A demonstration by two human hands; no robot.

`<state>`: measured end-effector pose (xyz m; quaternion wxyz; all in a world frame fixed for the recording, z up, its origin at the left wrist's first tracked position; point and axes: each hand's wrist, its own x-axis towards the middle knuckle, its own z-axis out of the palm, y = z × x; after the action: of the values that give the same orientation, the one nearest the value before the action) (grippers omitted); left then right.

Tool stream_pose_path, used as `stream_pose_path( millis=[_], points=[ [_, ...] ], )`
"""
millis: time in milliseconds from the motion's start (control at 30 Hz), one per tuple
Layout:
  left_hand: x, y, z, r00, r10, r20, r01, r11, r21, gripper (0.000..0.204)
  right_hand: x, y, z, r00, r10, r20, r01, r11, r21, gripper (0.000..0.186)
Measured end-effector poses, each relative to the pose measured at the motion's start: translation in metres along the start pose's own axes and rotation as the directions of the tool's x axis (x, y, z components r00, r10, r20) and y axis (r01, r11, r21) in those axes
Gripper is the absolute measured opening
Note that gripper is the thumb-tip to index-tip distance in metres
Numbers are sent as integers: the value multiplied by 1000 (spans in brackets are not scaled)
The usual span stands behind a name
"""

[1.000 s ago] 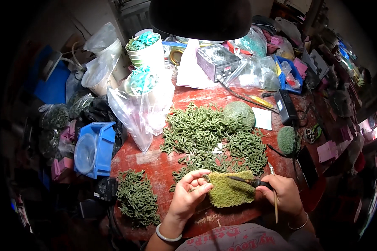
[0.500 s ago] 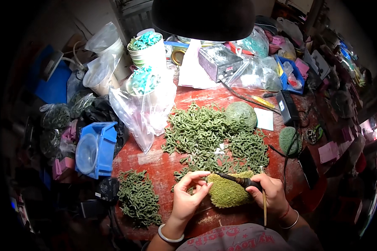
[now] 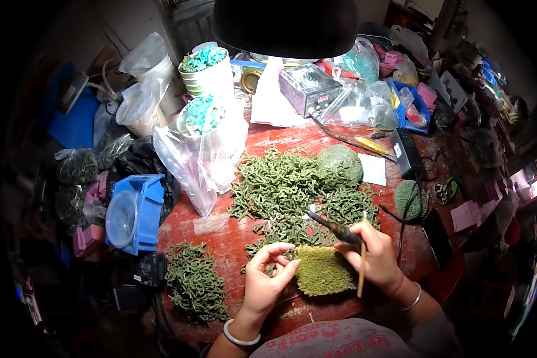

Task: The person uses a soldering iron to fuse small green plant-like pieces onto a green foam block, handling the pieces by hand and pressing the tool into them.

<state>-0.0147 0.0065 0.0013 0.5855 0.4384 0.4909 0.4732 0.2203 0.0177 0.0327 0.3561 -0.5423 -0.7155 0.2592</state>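
My right hand (image 3: 374, 255) is closed round a dark soldering iron (image 3: 334, 227), its tip pointing up and left over the green strands. A thin wooden stick (image 3: 362, 275) is held upright in the same hand. Below the iron lies a yellow-green tufted square (image 3: 322, 275), partly covered by my right hand. At its upper left corner my left hand (image 3: 268, 275) has thumb and fingers curled in a pinch; what is between them, if anything, is too small to make out. Just beyond the hands spreads a heap of short green curly strands (image 3: 280, 182).
A second green pile (image 3: 196, 283) lies at left, near a blue bin (image 3: 152, 203). Bag-covered tubs (image 3: 206, 140) and a grey power box (image 3: 310, 89) stand at the back. A dark lamp (image 3: 285, 27) hangs overhead. Cables (image 3: 404, 206) and green rounded pieces (image 3: 409, 197) lie at right.
My right hand has lifted the soldering iron's tip away from the square's upper left corner, up over the strands. The left hand has stayed nearly in place.
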Motion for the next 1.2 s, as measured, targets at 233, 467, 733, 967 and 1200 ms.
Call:
stream_pose_path(
  millis=[233, 467, 733, 967, 1200],
  points=[
    [5, -3, -5, 992, -83, 91, 107, 948, -301, 32, 30, 20, 12, 992, -29, 124, 42, 994, -105, 34],
    [6, -1, -13, 965, -117, 237, 229, 818, -528, 13, 43, 19, 17, 965, -94, 244, 125, 985, -117, 36],
    [7, -3, -10, 965, -152, 212, 241, 833, -498, 11, 52, 24, 16, 935, -186, 302, 227, 968, -109, 29],
    [6, 0, -5, 977, -150, 148, 190, 931, -311, 16, 41, 15, 8, 965, -133, 228, 120, 990, 68, 30],
    [3, -8, 1, 982, 2, 190, 24, 990, -135, 24, 23, -31, 9, 967, -15, 256, -73, 941, 331, 27]
  ],
)
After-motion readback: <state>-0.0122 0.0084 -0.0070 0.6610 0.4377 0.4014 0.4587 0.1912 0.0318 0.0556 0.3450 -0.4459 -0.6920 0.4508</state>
